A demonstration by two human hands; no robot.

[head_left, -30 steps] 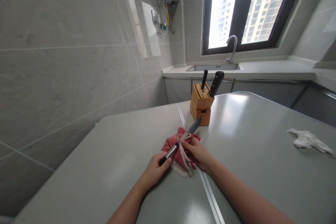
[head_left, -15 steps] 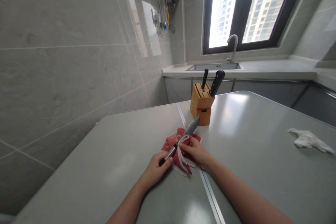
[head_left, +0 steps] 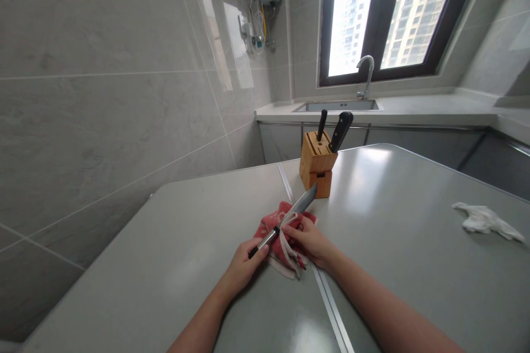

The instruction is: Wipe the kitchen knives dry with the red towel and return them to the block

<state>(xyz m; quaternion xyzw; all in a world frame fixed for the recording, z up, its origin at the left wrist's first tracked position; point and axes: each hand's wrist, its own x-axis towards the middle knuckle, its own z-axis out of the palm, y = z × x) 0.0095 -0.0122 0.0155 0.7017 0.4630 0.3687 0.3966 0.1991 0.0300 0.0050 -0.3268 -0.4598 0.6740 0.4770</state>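
Since the frame 1 second ago the knife [head_left: 285, 218] has slid back a little through the cloth, so more of its handle now shows beyond the left hand [head_left: 244, 266] and the blade tip sits slightly lower against the knife block [head_left: 317, 166]. The left hand is closed around the handle's end, and the right hand [head_left: 308, 240] is pinched on the red cloth [head_left: 276, 237], folded over the blade just ahead of that grip, above the grey table [head_left: 186, 265]. The risk, as I judge it, is the edge: if the cloth bunches or slips while the blade runs through it, the right fingers could meet bare steel. A loosened left grip would let the knife twist. Which way the edge faces cannot be told, and the cloth hides the middle of the blade and the right fingertips. 2 black handles stand in the block beyond the tip, and a crumpled white rag [head_left: 482, 220] lies well off to the right.
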